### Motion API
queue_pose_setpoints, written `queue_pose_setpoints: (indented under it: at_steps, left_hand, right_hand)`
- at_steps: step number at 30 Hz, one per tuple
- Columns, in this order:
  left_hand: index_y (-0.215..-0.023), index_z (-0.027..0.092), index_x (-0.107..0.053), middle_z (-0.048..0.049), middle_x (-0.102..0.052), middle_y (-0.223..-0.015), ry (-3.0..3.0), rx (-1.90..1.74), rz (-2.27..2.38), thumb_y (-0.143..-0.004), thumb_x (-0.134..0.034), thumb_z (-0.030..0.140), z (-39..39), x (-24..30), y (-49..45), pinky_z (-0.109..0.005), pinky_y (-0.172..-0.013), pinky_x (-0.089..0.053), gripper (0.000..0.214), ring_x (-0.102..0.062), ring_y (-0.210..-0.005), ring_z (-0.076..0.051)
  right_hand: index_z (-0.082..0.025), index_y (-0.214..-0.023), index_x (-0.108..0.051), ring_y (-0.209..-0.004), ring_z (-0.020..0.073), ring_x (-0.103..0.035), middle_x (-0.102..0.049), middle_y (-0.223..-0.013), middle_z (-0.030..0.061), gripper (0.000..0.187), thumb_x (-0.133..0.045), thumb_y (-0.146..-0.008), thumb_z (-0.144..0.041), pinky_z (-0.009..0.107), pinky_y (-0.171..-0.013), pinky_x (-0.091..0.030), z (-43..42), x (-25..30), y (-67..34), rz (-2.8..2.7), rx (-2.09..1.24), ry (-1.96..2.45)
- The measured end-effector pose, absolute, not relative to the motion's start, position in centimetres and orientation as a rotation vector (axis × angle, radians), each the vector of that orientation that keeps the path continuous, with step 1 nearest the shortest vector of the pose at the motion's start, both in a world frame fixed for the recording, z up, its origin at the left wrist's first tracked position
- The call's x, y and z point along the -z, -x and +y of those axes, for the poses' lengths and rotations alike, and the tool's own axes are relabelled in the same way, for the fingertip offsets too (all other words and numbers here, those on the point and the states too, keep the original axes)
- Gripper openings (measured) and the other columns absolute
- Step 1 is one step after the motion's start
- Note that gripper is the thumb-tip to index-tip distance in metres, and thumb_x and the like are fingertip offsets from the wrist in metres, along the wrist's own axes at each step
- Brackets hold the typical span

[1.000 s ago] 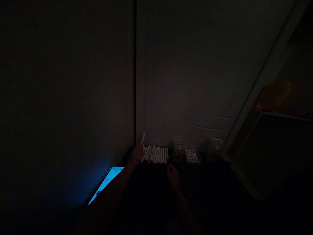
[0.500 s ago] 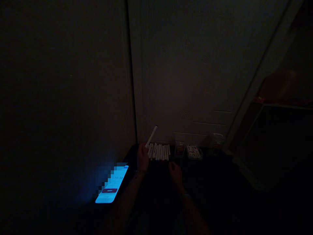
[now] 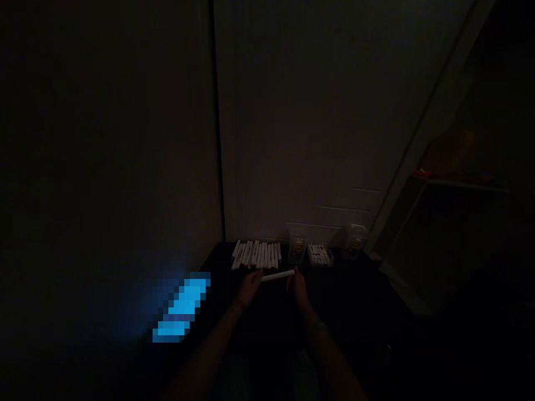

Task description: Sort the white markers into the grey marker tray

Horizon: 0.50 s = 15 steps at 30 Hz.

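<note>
The room is very dark. My left hand [image 3: 249, 287] and my right hand [image 3: 297, 289] are closed on the two ends of a white marker [image 3: 277, 275], which lies level between them. Just beyond it, a row of several white markers [image 3: 257, 255] lies side by side on the dark surface [image 3: 355, 301] near the wall. Both forearms reach in from the bottom edge.
A glowing blue phone screen [image 3: 184, 307] lies to the left of my left arm. Small clear marker boxes [image 3: 320, 253] stand at the back right by the wall. A pale door or wall panel [image 3: 313, 139] rises behind; a dim shelf [image 3: 455, 184] is at the right.
My left hand lifted one marker out of the row, tilted it upright, then brought it down level; my right hand has taken its other end. The view shifted slightly.
</note>
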<state>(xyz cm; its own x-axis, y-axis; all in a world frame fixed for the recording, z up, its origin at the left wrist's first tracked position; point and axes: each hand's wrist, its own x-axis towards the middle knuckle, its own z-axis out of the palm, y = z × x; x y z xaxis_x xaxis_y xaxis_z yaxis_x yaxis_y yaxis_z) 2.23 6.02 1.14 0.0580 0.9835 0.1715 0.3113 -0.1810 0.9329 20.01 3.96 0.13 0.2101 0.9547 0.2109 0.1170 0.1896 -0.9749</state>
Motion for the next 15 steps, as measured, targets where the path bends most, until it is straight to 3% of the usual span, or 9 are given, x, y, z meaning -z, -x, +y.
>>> queue_pose_setpoints:
  at_steps: [3, 8, 15]
  left_hand:
    - [-0.087, 0.011, -0.062, -0.0040, -0.062, -0.072, -1.602, -1.110, 1.337, -0.070, -0.041, 0.058, 6.8, -0.4, -1.8, -0.025, -0.062, -0.041, 0.055, -0.054, -0.070, -0.016]
    - [-0.088, 0.011, -0.061, -0.0044, -0.063, -0.080, -1.572, -1.087, 1.300, -0.070, -0.042, 0.056, 7.0, -0.1, -1.5, -0.025, -0.067, -0.043, 0.053, -0.055, -0.075, -0.015]
    - [-0.086, 0.015, -0.061, -0.0034, -0.063, -0.083, -1.663, -1.171, 1.317, -0.071, -0.046, 0.050, 6.2, -1.1, -0.8, -0.027, -0.076, -0.042, 0.041, -0.056, -0.083, -0.018]
  right_hand:
    - [-0.017, -0.037, -0.044, -0.035, 0.0078, -0.037, -0.038, -0.033, 0.0003, 0.073, -0.009, -0.079, -0.067, 0.021, -0.044, -0.031, 3.9, -0.5, -20.8, -1.249, -0.936, 1.246]
    - [-0.015, -0.063, -0.057, -0.040, 0.0085, -0.040, -0.046, -0.043, 0.0002, 0.076, -0.003, -0.080, -0.065, 0.020, -0.043, -0.029, 3.7, -0.6, -20.4, -1.161, -0.941, 1.254]
    - [-0.016, -0.076, -0.056, -0.064, 0.0106, -0.048, -0.056, -0.069, 0.0005, 0.045, -0.032, -0.081, -0.053, 0.019, -0.058, -0.037, 3.3, -0.3, -19.5, -1.287, -0.676, 1.247]
